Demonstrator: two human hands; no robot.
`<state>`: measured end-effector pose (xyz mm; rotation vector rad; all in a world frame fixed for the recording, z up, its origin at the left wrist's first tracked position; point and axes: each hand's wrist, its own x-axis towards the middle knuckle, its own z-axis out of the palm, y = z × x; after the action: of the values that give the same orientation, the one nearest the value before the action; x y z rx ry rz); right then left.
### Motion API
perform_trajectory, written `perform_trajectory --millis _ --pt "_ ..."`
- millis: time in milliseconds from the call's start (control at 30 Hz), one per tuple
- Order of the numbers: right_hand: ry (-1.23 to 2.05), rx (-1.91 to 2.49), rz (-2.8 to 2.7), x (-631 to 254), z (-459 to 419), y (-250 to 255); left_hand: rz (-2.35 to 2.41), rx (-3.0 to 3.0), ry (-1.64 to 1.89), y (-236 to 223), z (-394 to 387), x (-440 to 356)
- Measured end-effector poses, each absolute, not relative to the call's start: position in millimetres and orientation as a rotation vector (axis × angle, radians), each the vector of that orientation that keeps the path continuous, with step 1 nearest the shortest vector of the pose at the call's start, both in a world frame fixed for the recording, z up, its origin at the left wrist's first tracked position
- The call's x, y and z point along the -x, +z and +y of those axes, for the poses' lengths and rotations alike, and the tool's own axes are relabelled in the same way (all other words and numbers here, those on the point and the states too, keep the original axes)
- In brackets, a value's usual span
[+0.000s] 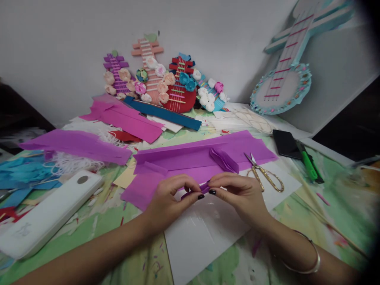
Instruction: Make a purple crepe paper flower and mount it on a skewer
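My left hand [170, 198] and my right hand [240, 194] meet over a white sheet [204, 233], fingertips pinched together on a small strip of purple crepe paper [199, 190]. Both hands are closed on it. Just behind them lies a long folded sheet of purple crepe paper [190, 160] with a pleated purple piece [224, 159] on top. Gold-handled scissors [264, 174] lie right of my right hand, blades shut.
A white rectangular case [47, 215] lies at the left. More purple and pink crepe sheets [77, 144], blue scraps [20, 174], paper guitars with flowers [166, 83] at the wall, a large turquoise guitar [282, 85], a black phone [285, 143], a green cutter [308, 164].
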<state>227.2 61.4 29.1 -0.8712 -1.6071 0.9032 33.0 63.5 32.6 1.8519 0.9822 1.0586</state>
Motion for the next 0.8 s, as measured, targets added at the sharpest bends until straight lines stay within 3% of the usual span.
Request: perform_trajectory --millis 800 --pt "1.050 0.890 -1.489 -222.0 58.7 23.1 0.918 -1.728 1.101 28.2 60.5 -35.6"
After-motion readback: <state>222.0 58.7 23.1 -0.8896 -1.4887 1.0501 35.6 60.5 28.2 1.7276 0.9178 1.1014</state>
